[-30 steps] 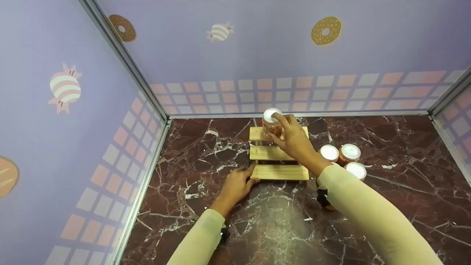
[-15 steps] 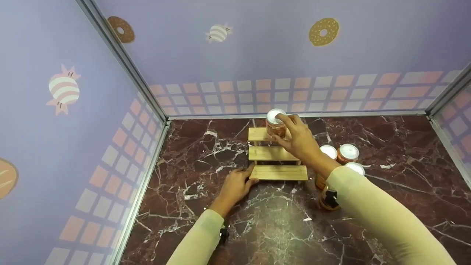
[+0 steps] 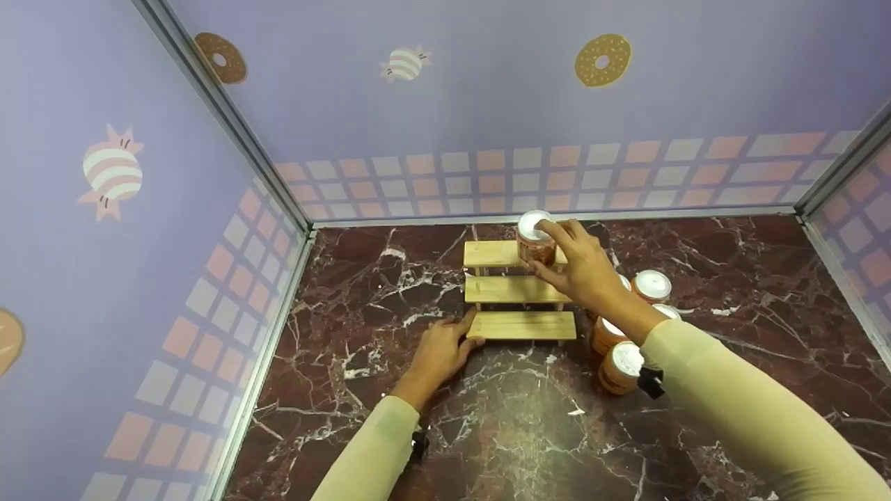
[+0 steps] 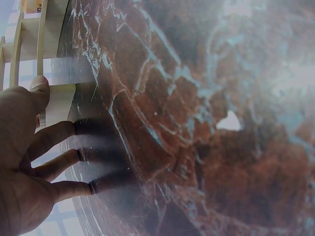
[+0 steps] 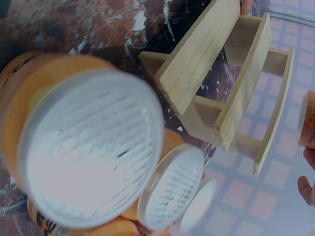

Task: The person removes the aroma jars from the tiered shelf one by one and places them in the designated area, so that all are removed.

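Observation:
A small three-tier wooden rack [image 3: 521, 325] stands on the dark marbled table. My left hand [image 3: 437, 353] is at the left end of its lowest plank. In the left wrist view the thumb touches that plank's edge, and the other fingers [image 4: 54, 140] stretch down to the tabletop. Above the top plank, toward its right end, my right hand [image 3: 581, 268] holds an orange-labelled jar [image 3: 536, 243] with a white lid, upright, between fingers and thumb. In the right wrist view this jar [image 5: 308, 123] appears at the right edge, seemingly apart from the plank.
Several similar jars with white lids, such as the front jar [image 3: 621, 369], stand close together right of the rack, partly under my right forearm. A patterned back wall [image 3: 431, 104] rises close behind the rack. Another wall [image 3: 139, 278] borders the table on the left.
My right hand has moved the jar to the right along the top plank. More of the front jar has come out from under the right arm. My left hand has stayed at the rack.

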{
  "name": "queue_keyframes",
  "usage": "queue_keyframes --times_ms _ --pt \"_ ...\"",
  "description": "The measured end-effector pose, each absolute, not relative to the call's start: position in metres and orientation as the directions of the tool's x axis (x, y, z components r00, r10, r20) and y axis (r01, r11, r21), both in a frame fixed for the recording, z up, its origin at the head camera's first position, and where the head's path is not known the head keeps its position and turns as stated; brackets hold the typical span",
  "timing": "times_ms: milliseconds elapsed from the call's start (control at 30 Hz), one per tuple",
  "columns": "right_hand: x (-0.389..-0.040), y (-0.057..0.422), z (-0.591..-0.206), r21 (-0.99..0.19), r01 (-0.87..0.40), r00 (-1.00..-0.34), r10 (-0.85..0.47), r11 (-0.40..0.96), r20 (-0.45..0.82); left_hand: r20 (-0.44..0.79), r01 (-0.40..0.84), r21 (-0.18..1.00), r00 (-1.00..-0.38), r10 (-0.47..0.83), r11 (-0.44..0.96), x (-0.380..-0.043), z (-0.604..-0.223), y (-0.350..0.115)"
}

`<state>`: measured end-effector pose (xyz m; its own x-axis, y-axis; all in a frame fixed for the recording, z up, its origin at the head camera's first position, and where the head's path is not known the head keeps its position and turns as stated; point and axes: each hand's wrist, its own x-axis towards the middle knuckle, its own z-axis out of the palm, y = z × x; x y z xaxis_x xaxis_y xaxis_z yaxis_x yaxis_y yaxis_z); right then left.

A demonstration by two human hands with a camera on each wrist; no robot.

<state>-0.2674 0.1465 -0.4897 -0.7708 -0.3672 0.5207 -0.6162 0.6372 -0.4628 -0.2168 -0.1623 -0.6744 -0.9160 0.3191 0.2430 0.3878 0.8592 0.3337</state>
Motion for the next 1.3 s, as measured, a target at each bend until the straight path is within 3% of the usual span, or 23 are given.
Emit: queue_keyframes --times_ms 167,400,633,733,967,1100,1300 --pt "-0.263 0.158 -0.490 -0.450 -0.619 -0.766 -0.370 0.643 0.526 0.271 0.407 0.281 -0.902 0.335 0.869 -0.224 -0.686 -0.165" --pt "-0.255 0.175 -0.492 -0.453 -0.612 -0.767 -0.348 0.648 0.539 0.245 0.382 0.352 -0.919 0.310 0.854 -0.219 -0.677 -0.164" --pt "-0.243 0.191 -0.499 -0.412 -0.657 -0.720 -0.364 0.631 0.591 0.143 0.318 0.409 -0.948 0.284 0.856 -0.188 -0.608 -0.149" --pt "-0.237 0.198 -0.498 -0.421 -0.659 -0.723 -0.369 0.624 0.584 0.108 0.288 0.400 -0.958 0.267 0.870 -0.186 -0.602 -0.146" --pt "-0.225 0.214 -0.499 -0.394 -0.672 -0.706 -0.384 0.627 0.594 0.257 0.375 0.328 -0.919 0.300 0.867 -0.202 -0.642 -0.156" --pt "-0.219 0.223 -0.502 -0.378 -0.671 -0.703 -0.384 0.638 0.598 0.270 0.375 0.369 -0.919 0.288 0.850 -0.213 -0.669 -0.162" --pt "-0.208 0.239 -0.507 -0.366 -0.657 -0.708 -0.372 0.659 0.601 0.188 0.352 0.416 -0.935 0.300 0.838 -0.194 -0.616 -0.150"
